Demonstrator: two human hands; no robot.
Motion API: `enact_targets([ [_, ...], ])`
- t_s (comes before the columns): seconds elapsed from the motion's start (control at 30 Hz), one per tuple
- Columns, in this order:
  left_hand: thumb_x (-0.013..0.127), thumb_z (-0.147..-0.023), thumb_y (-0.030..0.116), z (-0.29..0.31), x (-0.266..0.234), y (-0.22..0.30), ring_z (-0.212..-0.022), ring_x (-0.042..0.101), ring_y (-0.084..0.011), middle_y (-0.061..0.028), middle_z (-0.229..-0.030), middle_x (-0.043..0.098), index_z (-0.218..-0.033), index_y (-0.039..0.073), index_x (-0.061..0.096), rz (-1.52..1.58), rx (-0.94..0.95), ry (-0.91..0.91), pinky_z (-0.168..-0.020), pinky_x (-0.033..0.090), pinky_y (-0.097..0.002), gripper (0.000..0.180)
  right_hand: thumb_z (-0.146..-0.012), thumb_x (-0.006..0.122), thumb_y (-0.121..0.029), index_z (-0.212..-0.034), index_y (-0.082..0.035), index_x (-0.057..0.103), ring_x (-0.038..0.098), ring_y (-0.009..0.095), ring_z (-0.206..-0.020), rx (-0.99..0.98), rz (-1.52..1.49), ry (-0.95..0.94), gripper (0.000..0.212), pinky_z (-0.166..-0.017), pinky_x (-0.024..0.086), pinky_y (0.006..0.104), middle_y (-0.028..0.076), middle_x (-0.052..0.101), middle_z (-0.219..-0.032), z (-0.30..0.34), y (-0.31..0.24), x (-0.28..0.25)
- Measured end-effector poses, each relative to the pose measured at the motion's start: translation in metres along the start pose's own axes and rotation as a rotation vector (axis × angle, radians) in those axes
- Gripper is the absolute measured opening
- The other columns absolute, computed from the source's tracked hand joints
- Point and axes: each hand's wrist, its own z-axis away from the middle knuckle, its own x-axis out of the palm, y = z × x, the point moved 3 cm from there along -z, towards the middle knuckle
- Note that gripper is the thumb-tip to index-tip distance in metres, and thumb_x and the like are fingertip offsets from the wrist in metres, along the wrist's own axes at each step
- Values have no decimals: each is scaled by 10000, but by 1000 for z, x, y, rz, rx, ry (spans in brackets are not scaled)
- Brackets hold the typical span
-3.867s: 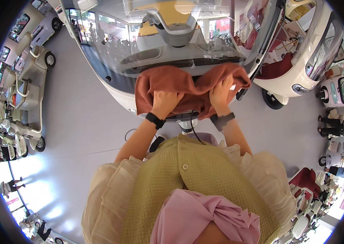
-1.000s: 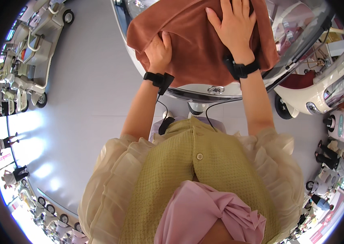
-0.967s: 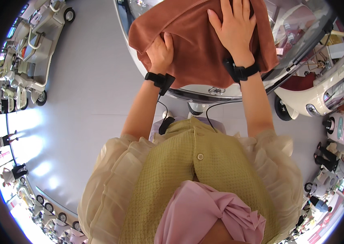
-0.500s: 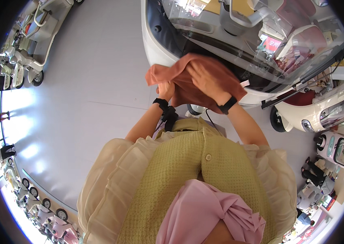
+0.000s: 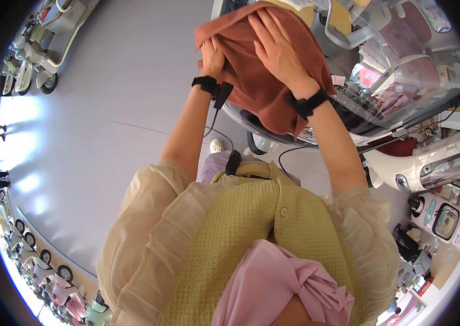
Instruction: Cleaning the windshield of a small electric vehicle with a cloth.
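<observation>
A reddish-brown cloth (image 5: 243,62) is spread over the front of a small vehicle with a curved clear windshield (image 5: 371,111). My left hand (image 5: 213,57) is closed on the cloth's left side, its fingertips partly hidden in the folds. Flat on top of the cloth lies my right hand (image 5: 283,61), fingers stretched out and pointing away from me. The cloth's lower edge hangs down toward me and covers part of the vehicle's front. A black strap sits on each of my wrists.
Through the windshield a grey handlebar (image 5: 344,38) and pink seats (image 5: 404,70) show. A black wiper (image 5: 425,119) crosses the glass. To the right stands a cream vehicle (image 5: 404,163); scooters (image 5: 37,62) line the left. A thin black cable (image 5: 290,153) hangs near my waist.
Both hands have moved forward and up over the vehicle's front, taking the cloth along. The cloth now spreads higher over the windshield, and my view has shifted slightly.
</observation>
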Motion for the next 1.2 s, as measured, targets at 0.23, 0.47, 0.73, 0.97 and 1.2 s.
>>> enact_targets([
  [0.23, 380, -1010, 155, 58, 5, -70, -1238, 424, -450, -272, -1401, 421, -1428, -24, 340, 15, -238, -89, -1081, 336, -488, 456, -903, 526, -171, -1393, -6, 486, 290, 285, -1445, -327, 676, -447, 518, -1186, 258, 365, 137, 353, -1533, 26, -28, 50],
  [0.47, 443, -942, 123, 206, 19, -100, -1240, 534, -317, -205, -1379, 508, -1456, 67, 388, 54, -783, -357, -878, 533, -359, 520, -967, 382, -216, -1466, 18, 381, 240, 288, -1470, -643, 997, -743, 551, -1224, 151, 400, 132, 267, -1588, 138, -74, 76],
  [0.73, 516, -857, 123, 236, 10, -8, -983, 623, -397, -224, -1053, 659, -1105, -17, 657, -752, 95, -1112, -804, 503, -481, 318, -954, 366, -108, -1507, 28, 268, 237, 220, -1476, -337, 452, -856, 578, -1220, 180, 309, 129, 262, -1585, 238, -46, 46],
  [0.97, 534, -892, 183, 170, 39, 102, -918, 587, -432, -222, -979, 647, -1127, 31, 642, -646, 294, -719, -787, 427, -571, 300, -931, 551, -237, -1507, -103, 350, 323, 290, -1426, 111, 167, -360, 625, -1174, 273, 411, 132, 366, -1526, 217, 21, -49],
  [1.2, 628, -892, 420, 64, 86, 191, -1085, 497, -509, -317, -1143, 581, -1209, -43, 572, -671, 568, -19, -967, 295, -637, 563, -882, 647, -311, -1361, -118, 546, 399, 414, -1322, 373, 515, 170, 526, -1070, 345, 529, 160, 465, -1426, 137, 83, -151],
])
